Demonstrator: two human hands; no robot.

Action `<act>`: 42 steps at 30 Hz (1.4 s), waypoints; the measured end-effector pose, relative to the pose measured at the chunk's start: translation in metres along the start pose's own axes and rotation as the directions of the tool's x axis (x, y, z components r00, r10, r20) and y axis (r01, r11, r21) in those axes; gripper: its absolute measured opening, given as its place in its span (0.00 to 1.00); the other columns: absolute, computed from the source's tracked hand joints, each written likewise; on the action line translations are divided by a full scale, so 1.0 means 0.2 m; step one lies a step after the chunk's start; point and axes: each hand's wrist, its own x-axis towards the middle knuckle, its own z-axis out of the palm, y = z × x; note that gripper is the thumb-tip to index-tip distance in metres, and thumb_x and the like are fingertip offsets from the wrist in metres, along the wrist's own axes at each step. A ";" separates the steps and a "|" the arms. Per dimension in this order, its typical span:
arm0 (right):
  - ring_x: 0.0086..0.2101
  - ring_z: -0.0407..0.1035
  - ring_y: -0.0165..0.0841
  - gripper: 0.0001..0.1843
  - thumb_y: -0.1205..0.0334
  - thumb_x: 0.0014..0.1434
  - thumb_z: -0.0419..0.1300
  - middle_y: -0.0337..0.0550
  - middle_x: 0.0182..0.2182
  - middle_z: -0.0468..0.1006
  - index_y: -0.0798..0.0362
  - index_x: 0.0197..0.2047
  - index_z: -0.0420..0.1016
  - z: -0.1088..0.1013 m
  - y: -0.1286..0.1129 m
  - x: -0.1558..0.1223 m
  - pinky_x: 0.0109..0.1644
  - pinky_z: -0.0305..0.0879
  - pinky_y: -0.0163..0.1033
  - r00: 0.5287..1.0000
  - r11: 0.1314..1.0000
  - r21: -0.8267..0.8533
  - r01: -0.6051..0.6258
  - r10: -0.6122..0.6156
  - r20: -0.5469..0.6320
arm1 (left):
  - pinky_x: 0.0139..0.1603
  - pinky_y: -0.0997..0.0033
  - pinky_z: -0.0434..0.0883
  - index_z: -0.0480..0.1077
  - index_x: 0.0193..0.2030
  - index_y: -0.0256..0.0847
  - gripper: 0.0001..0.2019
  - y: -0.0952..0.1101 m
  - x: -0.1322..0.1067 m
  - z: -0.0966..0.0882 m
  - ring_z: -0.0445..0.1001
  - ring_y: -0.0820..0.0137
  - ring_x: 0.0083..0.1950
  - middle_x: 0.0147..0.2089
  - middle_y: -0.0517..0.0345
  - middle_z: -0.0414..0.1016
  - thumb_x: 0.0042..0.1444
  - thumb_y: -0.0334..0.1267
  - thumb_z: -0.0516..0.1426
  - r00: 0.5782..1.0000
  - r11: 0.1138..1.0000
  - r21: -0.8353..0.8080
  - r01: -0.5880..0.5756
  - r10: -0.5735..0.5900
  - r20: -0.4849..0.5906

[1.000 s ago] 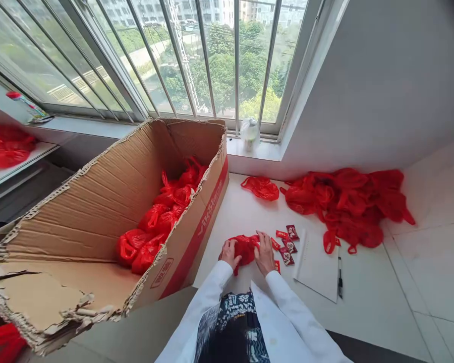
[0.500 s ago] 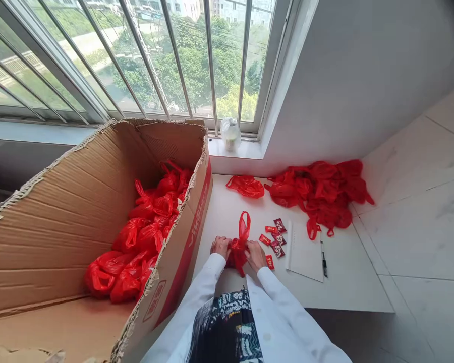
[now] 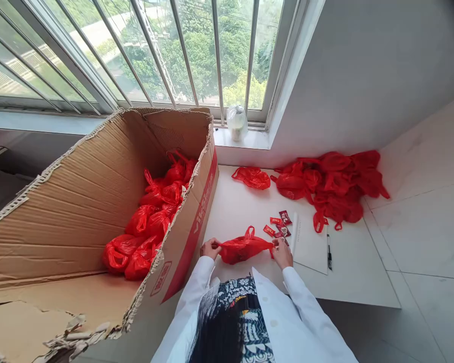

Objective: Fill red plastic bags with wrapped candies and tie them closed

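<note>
- Pinching opposite ends of a thin, translucent red plastic bag (image 3: 242,249), the left hand (image 3: 211,248) and right hand (image 3: 282,253) each had a closed fingertip grip on it.
- That bag stretched crosswise over the near part of the white desk (image 3: 230,212), one loop rising from its far edge; whether it touched the surface could not be told.
- Pulled harder, the film might have torn at the pinched ends, or slipped from one grip.
- Small shiny red and maroon packets (image 3: 283,231) lay just beyond the right hand, so a sideways sweep could have scattered them towards the white paper pad (image 3: 312,247).
- Left of the left hand stood a ragged-edged brown cardboard box (image 3: 189,242); its rough rim could have snagged thin plastic.
</note>
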 end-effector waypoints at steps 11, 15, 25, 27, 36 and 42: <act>0.43 0.68 0.37 0.14 0.72 0.53 0.57 0.44 0.42 0.75 0.55 0.44 0.72 0.12 -0.45 0.07 0.51 0.59 0.46 0.903 0.914 0.084 0.398 -0.406 0.139 | 0.54 0.50 0.69 0.66 0.54 0.39 0.16 0.31 -0.01 0.18 0.69 0.61 0.54 0.56 0.49 0.68 0.61 0.42 0.56 0.977 0.941 0.262 -0.213 0.195 0.090; 0.33 0.70 0.35 0.10 0.71 0.53 0.51 0.40 0.29 0.77 0.51 0.32 0.72 0.09 -0.42 0.06 0.37 0.60 0.37 0.914 0.918 0.140 0.371 -0.387 0.117 | 0.47 0.59 0.73 0.69 0.48 0.38 0.12 0.25 -0.03 0.12 0.73 0.66 0.46 0.48 0.52 0.72 0.62 0.42 0.56 0.970 0.952 0.201 -0.231 0.209 0.128; 0.37 0.71 0.40 0.15 0.67 0.47 0.49 0.44 0.35 0.77 0.49 0.37 0.73 -0.02 -0.38 0.00 0.42 0.62 0.42 0.979 0.914 0.355 0.196 -0.202 -0.022 | 0.44 0.61 0.74 0.69 0.45 0.36 0.12 0.16 -0.09 0.08 0.74 0.67 0.43 0.44 0.54 0.73 0.61 0.43 0.57 0.938 0.944 -0.049 -0.326 0.330 0.110; 0.35 0.70 0.39 0.12 0.66 0.47 0.51 0.43 0.32 0.77 0.50 0.34 0.73 -0.05 -0.37 0.01 0.41 0.62 0.41 0.985 0.891 0.427 0.155 -0.172 0.001 | 0.43 0.62 0.74 0.70 0.45 0.35 0.13 0.16 -0.07 0.05 0.74 0.68 0.41 0.43 0.55 0.73 0.61 0.43 0.56 0.923 0.932 -0.111 -0.345 0.358 0.143; 0.31 0.69 0.30 0.12 0.54 0.54 0.62 0.38 0.30 0.75 0.56 0.34 0.73 -0.14 -0.24 0.05 0.38 0.66 0.38 0.987 0.652 0.758 -0.022 -0.108 0.122 | 0.43 0.60 0.74 0.67 0.50 0.36 0.14 0.14 0.05 -0.07 0.73 0.67 0.44 0.48 0.52 0.72 0.62 0.43 0.56 0.897 0.847 -0.398 -0.353 0.427 0.115; 0.31 0.70 0.29 0.17 0.51 0.62 0.57 0.40 0.33 0.75 0.57 0.42 0.71 -0.13 -0.22 0.03 0.37 0.69 0.38 0.994 0.495 0.862 -0.107 0.079 0.078 | 0.42 0.62 0.74 0.67 0.50 0.36 0.15 0.20 -0.02 -0.18 0.73 0.68 0.42 0.46 0.53 0.72 0.62 0.44 0.55 0.880 0.842 -0.355 -0.406 0.465 0.096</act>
